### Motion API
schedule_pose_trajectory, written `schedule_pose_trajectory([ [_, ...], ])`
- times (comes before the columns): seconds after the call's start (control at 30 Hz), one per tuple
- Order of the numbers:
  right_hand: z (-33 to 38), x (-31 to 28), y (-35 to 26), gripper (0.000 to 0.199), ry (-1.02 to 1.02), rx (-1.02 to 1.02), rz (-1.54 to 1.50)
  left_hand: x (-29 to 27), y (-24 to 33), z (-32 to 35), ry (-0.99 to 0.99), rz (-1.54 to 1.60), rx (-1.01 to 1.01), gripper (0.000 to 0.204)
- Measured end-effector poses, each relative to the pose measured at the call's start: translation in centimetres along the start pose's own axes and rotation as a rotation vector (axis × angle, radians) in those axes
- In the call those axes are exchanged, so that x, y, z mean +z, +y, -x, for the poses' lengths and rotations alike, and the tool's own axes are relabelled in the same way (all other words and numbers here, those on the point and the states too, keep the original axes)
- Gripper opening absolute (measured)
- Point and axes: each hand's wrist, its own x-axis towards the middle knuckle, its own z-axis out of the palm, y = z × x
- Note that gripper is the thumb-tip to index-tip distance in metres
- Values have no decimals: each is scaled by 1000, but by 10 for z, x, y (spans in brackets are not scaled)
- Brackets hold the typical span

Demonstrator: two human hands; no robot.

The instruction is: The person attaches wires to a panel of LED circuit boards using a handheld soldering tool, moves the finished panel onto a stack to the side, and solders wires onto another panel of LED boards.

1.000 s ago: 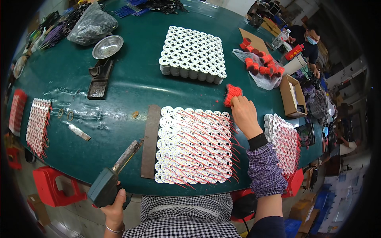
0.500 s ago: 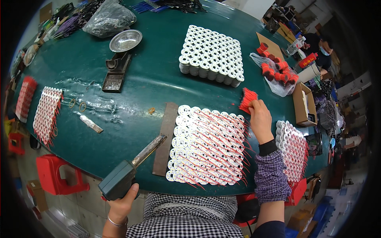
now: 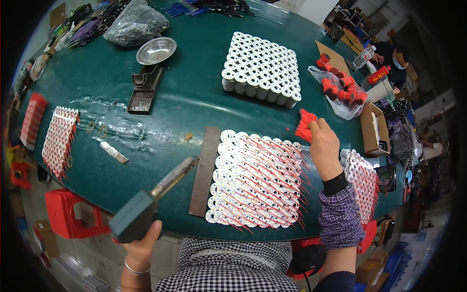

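Low at the left, my left hand (image 3: 141, 246) is closed around a dark green soldering gun (image 3: 134, 214), its long metal barrel slanting up toward a flat brown metal bar (image 3: 204, 170). Right of that bar lies a block of white ring-topped cylinders (image 3: 258, 185), with thin red wires lying slantwise across its rows. Beyond the block's far right corner, my right hand (image 3: 325, 148) pinches at the near end of a bundle of short red wires (image 3: 305, 124) on the table. How many wires the fingertips hold is hidden.
A taller stack of white cylinders (image 3: 262, 65) stands at the back. A metal dish on a stand (image 3: 155, 51) is at the back left. Red spools (image 3: 343, 87) lie in a plastic bag beside a cardboard box (image 3: 373, 129). Wired blocks (image 3: 61, 138) sit at both sides.
My left hand has moved down and left with the soldering gun, its tip drawing away from the metal bar. The right hand stays at the red wires, its wrist shifted slightly right.
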Motion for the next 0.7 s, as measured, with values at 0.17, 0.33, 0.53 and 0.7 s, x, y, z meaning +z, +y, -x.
schedule_pose_trajectory([
  [0.17, -21, 2, -29, 2, -106, -262, 362, -7, 48, -32, 177, 110, 34, 45],
  [0.33, -27, 25, -48, 6, -207, -357, 392, -14, 51, -45, 171, 100, 240, 37],
  [0.53, -27, 21, -52, 6, -237, -415, 408, -17, 60, -58, 242, 165, 331, 33],
  [0.7, -29, 27, -46, 6, -207, -397, 365, -10, 65, -69, 276, 324, 187, 38],
])
